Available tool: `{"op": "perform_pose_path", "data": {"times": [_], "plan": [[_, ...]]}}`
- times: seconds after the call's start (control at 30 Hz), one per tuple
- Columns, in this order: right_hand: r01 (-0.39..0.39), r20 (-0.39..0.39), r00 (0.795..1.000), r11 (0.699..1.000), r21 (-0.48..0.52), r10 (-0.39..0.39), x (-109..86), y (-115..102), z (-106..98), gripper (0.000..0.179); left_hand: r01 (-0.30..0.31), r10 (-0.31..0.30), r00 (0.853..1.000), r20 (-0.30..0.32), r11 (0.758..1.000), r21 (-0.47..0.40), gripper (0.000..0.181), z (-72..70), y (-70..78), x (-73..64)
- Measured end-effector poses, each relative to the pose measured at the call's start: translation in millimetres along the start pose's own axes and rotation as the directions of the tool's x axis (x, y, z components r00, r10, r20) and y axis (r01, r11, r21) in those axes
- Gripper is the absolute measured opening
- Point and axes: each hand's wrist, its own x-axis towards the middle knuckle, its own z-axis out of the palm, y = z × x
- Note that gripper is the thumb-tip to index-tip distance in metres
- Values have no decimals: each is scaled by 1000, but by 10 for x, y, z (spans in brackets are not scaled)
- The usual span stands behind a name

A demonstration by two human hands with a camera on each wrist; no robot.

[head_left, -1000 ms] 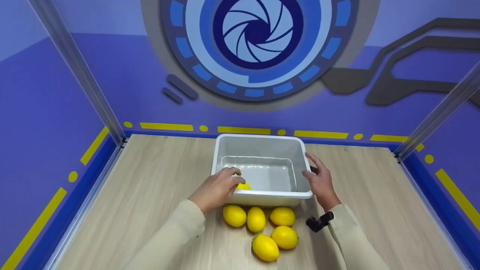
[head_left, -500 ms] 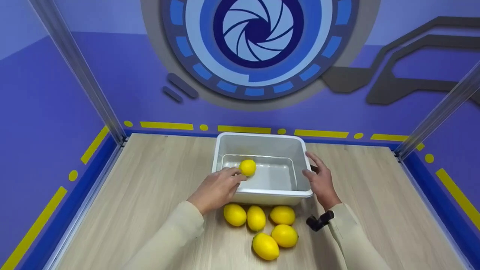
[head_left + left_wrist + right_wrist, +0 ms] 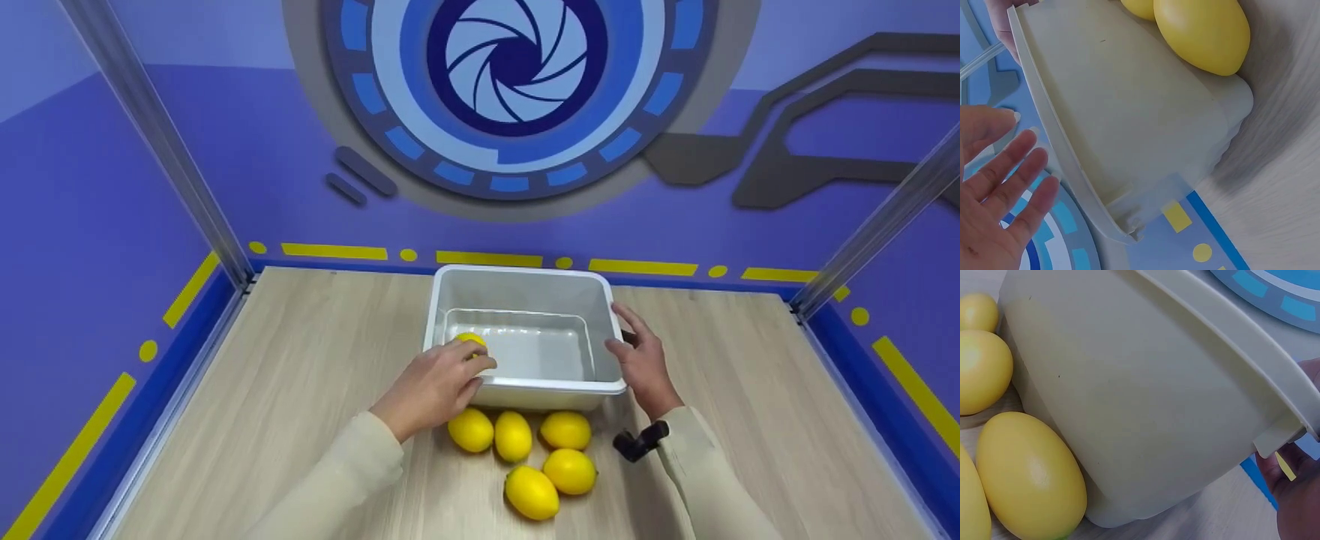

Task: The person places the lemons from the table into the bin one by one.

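Note:
A white plastic bin [image 3: 551, 386] stands on the table against the back wall. My left hand [image 3: 442, 379] hangs over the bin's front left rim, and in the left wrist view that hand [image 3: 1008, 191] shows spread fingers and a bare palm. One lemon [image 3: 470, 339] lies inside the bin at the left, partly hidden behind those fingers. At the bin's right side my right hand [image 3: 641, 367] grips the rim, thumb and fingers around it. Several more lemons [image 3: 531, 492] lie on the table in front of the bin; one lemon [image 3: 1030, 475] is close by the bin's wall in the right wrist view.
The wooden table [image 3: 315, 360] is enclosed by printed blue walls [image 3: 247, 150] at the back and sides. Metal posts [image 3: 161, 142] rise at the back corners. A black device [image 3: 640, 442] sits at the right wrist.
The lemon under my left hand went into the bin, rolled toward its middle, then back to the left. My left hand's fingers loosened from it; the right hand has kept its place.

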Motion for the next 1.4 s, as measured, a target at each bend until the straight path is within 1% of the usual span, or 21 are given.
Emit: {"op": "perform_pose_path", "data": {"times": [0.33,0.57,0.7,0.8,1.03,1.2,1.4], "plan": [[3,7,1000,1000,5,-3,2,9,-3,61,-30,30,999,-14,1000,1,22,-17,56,-35],[0,-1,1000,1000,-2,0,2,10,0,61,-68,69,996,-50,998,10,19,5,79,-42],[-5,2,1000,1000,4,5,-1,4,-2,60,-66,66,997,-27,998,14,20,13,92,-54],[-6,9,1000,1000,6,6,-1,3,-8,60,-61,61,998,-12,998,-1,21,24,95,-73],[4,11,1000,1000,-9,-4,7,9,-8,61,-67,66,998,-15,997,-37,18,56,92,-107],[14,10,1000,1000,-2,-14,3,13,-6,60,-87,85,996,-26,995,-44,18,65,107,-137],[11,15,1000,1000,11,-11,2,17,-9,59,-94,95,995,6,994,-46,19,93,128,-198]]}}
